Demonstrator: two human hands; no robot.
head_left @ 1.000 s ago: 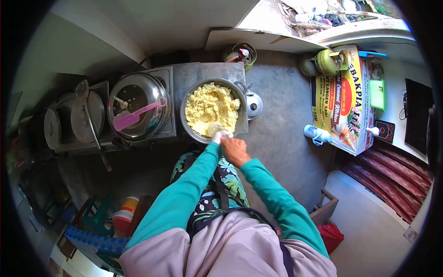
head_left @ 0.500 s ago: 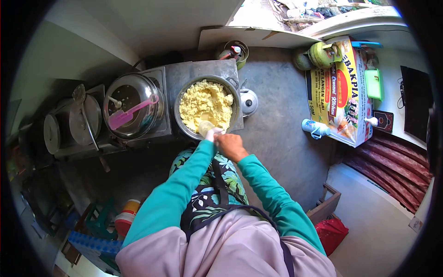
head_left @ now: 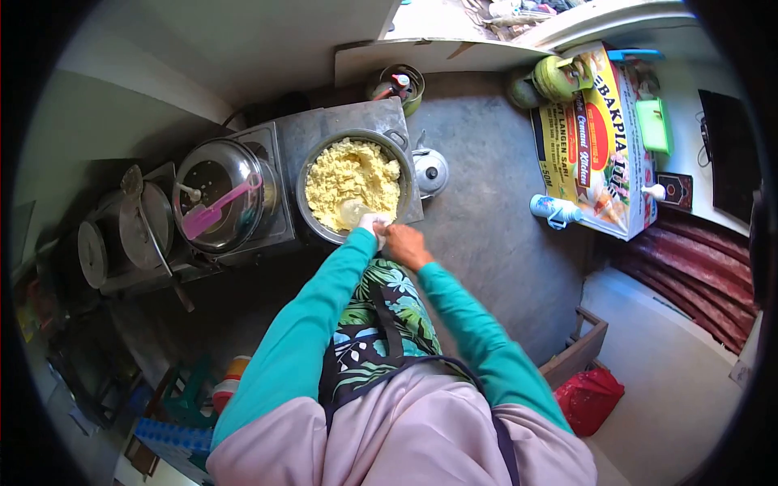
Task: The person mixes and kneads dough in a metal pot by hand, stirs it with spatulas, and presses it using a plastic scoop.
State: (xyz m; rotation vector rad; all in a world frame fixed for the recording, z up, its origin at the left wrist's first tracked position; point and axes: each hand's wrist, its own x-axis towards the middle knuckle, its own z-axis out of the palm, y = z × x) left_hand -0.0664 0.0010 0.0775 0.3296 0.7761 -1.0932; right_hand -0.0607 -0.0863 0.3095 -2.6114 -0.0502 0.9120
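Note:
A large round metal pot (head_left: 303, 194) holds a crumbly yellow mass (head_left: 352, 176) with a hollow in its lower middle. At the pot's near edge is my left hand (head_left: 370, 221), paler than the other and seemingly in a thin glove. It is closed at a rounded translucent thing (head_left: 351, 212) resting on the yellow mass; what this is remains unclear. My right hand (head_left: 407, 245) is closed just outside the near right rim, its fingertips against the left hand's wrist area. Whatever lies between its fingers is too small to tell.
Left of the pot, a pink spatula (head_left: 212, 212) lies on a glass-lidded pan (head_left: 219, 166); a long-handled ladle (head_left: 154, 235) lies farther left. A kettle (head_left: 431, 172) stands to the right. Gas cylinders (head_left: 559, 78), a printed box (head_left: 600, 138) and a blue-white flask (head_left: 555, 210) are farther right.
The view has shifted, so the pot and both hands appear farther left. Both hands stay close together at the pot's near edge; the translucent thing remains beside the left hand.

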